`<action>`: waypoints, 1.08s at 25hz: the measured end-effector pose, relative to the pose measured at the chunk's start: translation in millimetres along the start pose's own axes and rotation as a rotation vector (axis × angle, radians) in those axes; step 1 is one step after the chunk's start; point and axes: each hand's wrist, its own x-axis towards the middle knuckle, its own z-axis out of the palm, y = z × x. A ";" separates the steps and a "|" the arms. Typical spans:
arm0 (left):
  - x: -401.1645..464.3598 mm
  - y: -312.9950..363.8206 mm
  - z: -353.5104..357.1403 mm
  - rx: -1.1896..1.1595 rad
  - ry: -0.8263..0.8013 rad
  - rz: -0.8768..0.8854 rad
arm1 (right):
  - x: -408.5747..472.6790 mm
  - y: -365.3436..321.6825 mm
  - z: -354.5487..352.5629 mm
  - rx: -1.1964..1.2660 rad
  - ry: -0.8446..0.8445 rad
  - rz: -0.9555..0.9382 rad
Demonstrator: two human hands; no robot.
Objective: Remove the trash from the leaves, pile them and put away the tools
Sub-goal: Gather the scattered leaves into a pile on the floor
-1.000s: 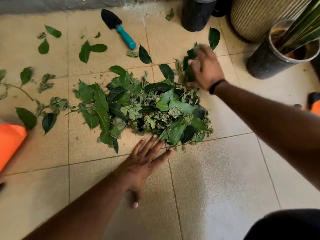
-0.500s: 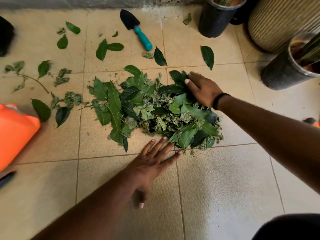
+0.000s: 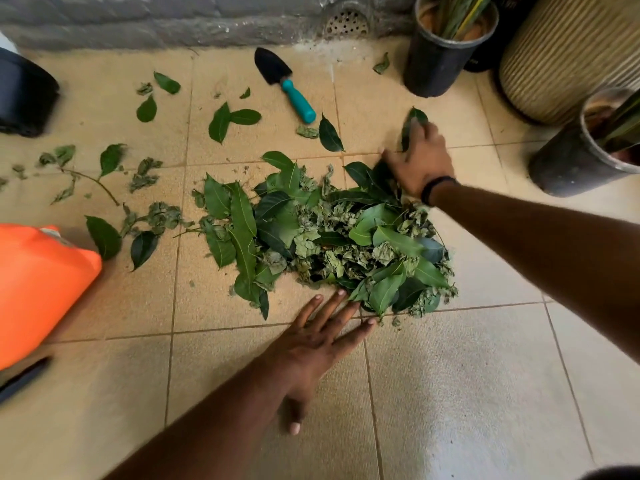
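The pile of leaves lies mid-floor on the beige tiles, with bare tile between it and the person. The left hand rests flat on the tile, fingers straight and spread, fingertips touching the pile's near edge. The right hand reaches past the pile's far right corner and presses on a single dark leaf; motion blur hides the fingers, so whether they are curled round it cannot be told. Loose leaves lie scattered to the left and beyond. A trowel with a teal handle lies near the grey wall. Two black pots holding plants stand at the right beside a ribbed pot. An orange container sits at the left edge.
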 end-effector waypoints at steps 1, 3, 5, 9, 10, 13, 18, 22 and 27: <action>-0.1 -0.2 0.0 -0.002 0.004 0.000 | 16.6 -4.7 -7.0 -0.048 -0.004 0.021; 0.7 0.3 2.3 -0.002 0.014 -0.005 | 40.0 -10.3 -12.6 -0.152 -0.169 0.030; 0.0 -0.6 3.7 -0.002 0.019 -0.002 | 41.7 -18.9 -0.5 -0.255 -0.331 -0.061; 0.0 -3.7 5.5 0.001 0.049 0.022 | 36.4 -48.9 14.7 -0.235 -0.125 -0.357; 1.0 -4.7 6.3 -0.003 0.049 0.031 | 45.9 -54.2 13.0 -0.246 -0.076 -0.314; 2.0 -6.0 8.6 -0.021 0.064 0.034 | 65.6 -64.2 8.5 -0.264 -0.216 0.012; -2.1 -5.3 2.9 -0.020 -0.003 0.038 | 18.0 -65.9 48.8 -0.358 -0.376 0.025; -7.5 -0.4 -11.7 0.007 -0.053 0.054 | 8.4 -62.1 42.7 -0.406 -0.451 -0.023; 4.0 -0.1 -88.3 0.018 -0.400 0.076 | 15.7 -68.0 35.4 -0.443 -0.518 0.009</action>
